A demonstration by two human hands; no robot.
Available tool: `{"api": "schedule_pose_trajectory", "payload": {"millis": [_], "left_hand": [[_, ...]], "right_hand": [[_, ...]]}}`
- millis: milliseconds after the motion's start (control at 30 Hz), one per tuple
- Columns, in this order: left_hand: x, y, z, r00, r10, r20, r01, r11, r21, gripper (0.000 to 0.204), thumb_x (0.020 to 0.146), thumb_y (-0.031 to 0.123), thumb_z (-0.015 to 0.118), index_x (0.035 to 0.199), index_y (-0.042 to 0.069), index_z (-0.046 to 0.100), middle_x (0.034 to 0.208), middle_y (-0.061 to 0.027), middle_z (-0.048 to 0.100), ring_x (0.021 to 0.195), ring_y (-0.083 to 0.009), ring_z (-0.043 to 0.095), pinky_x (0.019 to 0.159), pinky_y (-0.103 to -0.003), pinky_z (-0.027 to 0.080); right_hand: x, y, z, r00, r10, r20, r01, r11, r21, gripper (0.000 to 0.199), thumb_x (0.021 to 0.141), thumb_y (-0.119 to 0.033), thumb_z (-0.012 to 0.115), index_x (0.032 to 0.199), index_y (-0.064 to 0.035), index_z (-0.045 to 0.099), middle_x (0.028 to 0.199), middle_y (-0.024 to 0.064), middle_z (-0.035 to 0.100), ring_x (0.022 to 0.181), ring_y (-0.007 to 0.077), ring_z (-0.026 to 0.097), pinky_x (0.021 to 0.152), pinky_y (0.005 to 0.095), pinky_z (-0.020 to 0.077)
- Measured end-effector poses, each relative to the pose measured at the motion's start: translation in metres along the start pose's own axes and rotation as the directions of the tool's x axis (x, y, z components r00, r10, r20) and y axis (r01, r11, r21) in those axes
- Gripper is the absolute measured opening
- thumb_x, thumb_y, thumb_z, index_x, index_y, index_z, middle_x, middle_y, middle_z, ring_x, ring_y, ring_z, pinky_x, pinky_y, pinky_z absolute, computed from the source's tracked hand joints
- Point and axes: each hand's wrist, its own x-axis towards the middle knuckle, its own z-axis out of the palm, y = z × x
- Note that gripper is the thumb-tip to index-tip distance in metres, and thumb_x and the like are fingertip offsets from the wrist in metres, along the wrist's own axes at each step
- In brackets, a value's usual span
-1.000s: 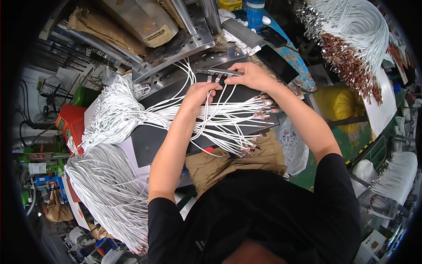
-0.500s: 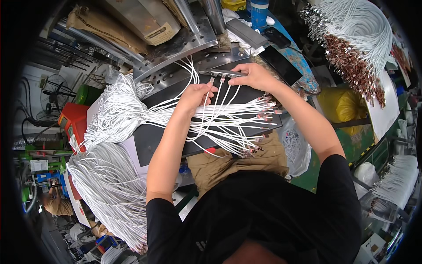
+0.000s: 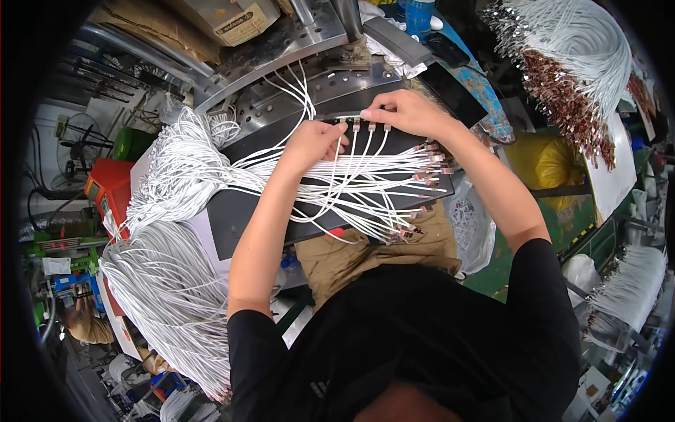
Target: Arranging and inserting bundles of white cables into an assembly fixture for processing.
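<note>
A slim dark metal bar (image 3: 349, 114) lies crosswise at the far side of the black work board (image 3: 235, 218). Several white cables hang from it by their small metal-tipped connectors (image 3: 356, 127). With thumb and fingers pressed together, my left hand (image 3: 314, 145) pinches a white cable by its connector end, just under the bar's left part. My right hand (image 3: 410, 112) grips the bar toward its right end, thumb and forefinger closed on it. Nearer to me, a fanned bunch of white cables (image 3: 337, 176) crosses the board, its connectors pointing right.
A perforated metal machine plate (image 3: 267, 63) stands beyond the board. Thick cable bundles (image 3: 162, 281) fill the left side, and another bundle (image 3: 583, 42) hangs far right. A black phone-like slab (image 3: 452, 98) and a blue cylinder (image 3: 419, 15) are at back right; a clear plastic bag (image 3: 471, 228) is right.
My left hand has brought the pinched connector up against the bar. My right fingers have shifted along it, uncovering more connectors. The whole view has moved slightly.
</note>
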Motion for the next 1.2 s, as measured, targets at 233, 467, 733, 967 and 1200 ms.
{"api": "schedule_pose_trajectory", "payload": {"millis": [233,467,733,967,1200], "left_hand": [[0.033,-0.031,-0.071,0.476,0.441,-0.761,-0.456,0.864,0.216,0.036,0.103,0.033,0.054,0.105,-0.001,0.065,0.093,-0.0132,0.073,0.077,-0.0172,0.069,0.069,-0.029,0.052],[0.024,0.006,-0.055,0.982,0.122,-0.144,-0.181,0.825,-0.535,0.031,0.109,0.027,0.043,0.106,0.000,0.057,0.066,0.0038,0.046,0.052,-0.0078,0.040,0.052,-0.024,0.032],[-0.061,0.015,-0.039,0.833,0.440,-0.334,-0.477,0.878,-0.034,0.028,0.107,0.023,0.043,0.098,0.004,0.060,0.064,0.0040,0.043,0.055,-0.0087,0.039,0.053,-0.026,0.033],[-0.163,-0.046,-0.235,0.000,0.532,-0.847,0.326,0.800,0.503,0.048,0.102,0.043,0.051,0.097,0.000,0.071,0.078,-0.0103,0.071,0.071,-0.0250,0.065,0.067,-0.039,0.049],[-0.114,-0.050,-0.083,0.385,0.478,-0.789,-0.019,0.859,0.511,0.039,0.103,0.030,0.053,0.083,-0.001,0.065,0.066,-0.0110,0.062,0.060,-0.0201,0.056,0.059,-0.038,0.045]], "right_hand": [[0.090,-0.009,0.026,0.709,-0.544,-0.449,0.343,0.822,-0.454,0.027,0.092,-0.026,0.066,0.106,-0.0032,0.068,0.094,0.0162,0.064,0.097,0.0375,0.060,0.084,0.0440,0.0497],[0.278,0.056,0.024,0.712,-0.497,-0.496,0.304,0.855,-0.421,0.032,0.094,-0.029,0.061,0.111,-0.0022,0.066,0.110,0.0181,0.065,0.105,0.0379,0.060,0.092,0.0446,0.0485],[0.292,0.051,0.035,0.721,-0.498,-0.483,0.464,0.863,-0.199,0.027,0.095,-0.023,0.059,0.110,-0.0020,0.065,0.108,0.0156,0.066,0.099,0.0289,0.061,0.086,0.0393,0.0510],[0.242,0.036,0.035,0.574,-0.615,-0.540,0.447,0.789,-0.423,0.025,0.097,-0.020,0.056,0.110,-0.0002,0.064,0.109,0.0166,0.067,0.103,0.0273,0.061,0.086,0.0389,0.0504],[0.080,-0.001,0.012,0.787,-0.513,-0.343,0.265,0.783,-0.563,0.035,0.089,-0.036,0.070,0.113,-0.0097,0.071,0.099,0.0152,0.065,0.100,0.0346,0.060,0.089,0.0429,0.0467]]}}
